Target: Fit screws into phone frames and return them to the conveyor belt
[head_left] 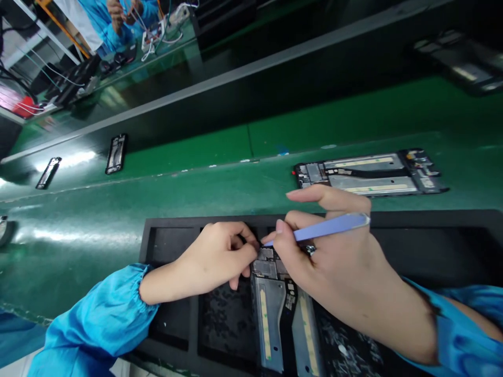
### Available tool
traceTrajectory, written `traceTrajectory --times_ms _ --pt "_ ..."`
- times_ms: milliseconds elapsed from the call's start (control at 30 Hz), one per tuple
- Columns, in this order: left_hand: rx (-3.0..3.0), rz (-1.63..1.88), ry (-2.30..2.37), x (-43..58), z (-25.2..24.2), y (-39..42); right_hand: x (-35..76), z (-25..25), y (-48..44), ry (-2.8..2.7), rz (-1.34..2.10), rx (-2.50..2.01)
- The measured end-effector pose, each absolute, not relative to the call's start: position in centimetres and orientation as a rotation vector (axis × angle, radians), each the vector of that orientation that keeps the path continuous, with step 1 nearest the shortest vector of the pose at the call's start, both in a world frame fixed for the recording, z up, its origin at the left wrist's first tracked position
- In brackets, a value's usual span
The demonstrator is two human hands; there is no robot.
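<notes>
An opened phone body (271, 314) lies in a black compartment tray (192, 314), its top end between my two hands. My left hand (212, 256) is closed, thumb and index finger pinched at the phone's upper left corner. What sits between those fingertips is hidden. My right hand (346, 277) grips violet tweezers (330, 226), their tip reaching the phone's top edge beside my left fingertips. A black ribbon cable (288, 319) runs down the phone's metal middle, with pale adhesive strips on either side.
Behind the tray, another opened phone body (369, 173) lies on the green bench (188, 193). Two more phone bodies, one of them here (117, 154), rest farther left; a blurred one (463, 63) is upper right. Small loose parts (349, 345) lie in the tray. Across the bench a co-worker's hands (123, 13) handle cables.
</notes>
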State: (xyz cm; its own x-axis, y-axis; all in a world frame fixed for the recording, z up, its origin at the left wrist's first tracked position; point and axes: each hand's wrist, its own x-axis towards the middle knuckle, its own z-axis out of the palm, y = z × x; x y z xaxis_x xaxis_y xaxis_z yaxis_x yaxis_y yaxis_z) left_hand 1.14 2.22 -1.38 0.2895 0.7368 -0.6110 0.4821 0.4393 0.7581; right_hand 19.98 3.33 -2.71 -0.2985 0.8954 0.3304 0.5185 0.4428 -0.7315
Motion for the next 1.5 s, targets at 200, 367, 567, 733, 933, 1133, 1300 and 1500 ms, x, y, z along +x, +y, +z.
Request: traceTrajectory --times_ms 200,367,567,733,933,1133,1300,1500 --pt "1.104 0.244 1.325 1.2 -1.3 2.5 19.9 -2.5 4.1 -1.974 0.627 -1.168" --pt "1.113 0.25 1.367 1.5 -1.3 2.6 20.1 -2.4 4.6 -1.846 0.794 -1.203" --pt "1.162 0.258 1.392 1.6 -1.6 2.4 20.6 -2.5 5.4 -1.616 1.05 -1.273" --pt "1.266 0.226 1.411 1.6 -1.7 2.5 20.3 -3.0 6.5 -1.485 1.163 -1.267" --pt "1.641 0.299 1.593 1.1 -0.6 1.2 21.4 -1.9 6.8 -1.522 1.125 -1.282" --pt "2.241 0.283 1.271 2.1 0.6 1.5 23.2 -1.6 4.3 -1.705 1.055 -1.32" --pt "2.402 0.2 1.035 2.6 0.3 3.3 22.9 -2.4 4.0 -1.723 1.155 -1.326" --pt "2.384 0.282 0.985 2.2 -0.3 3.6 22.9 -2.4 4.4 -1.643 1.09 -1.366"
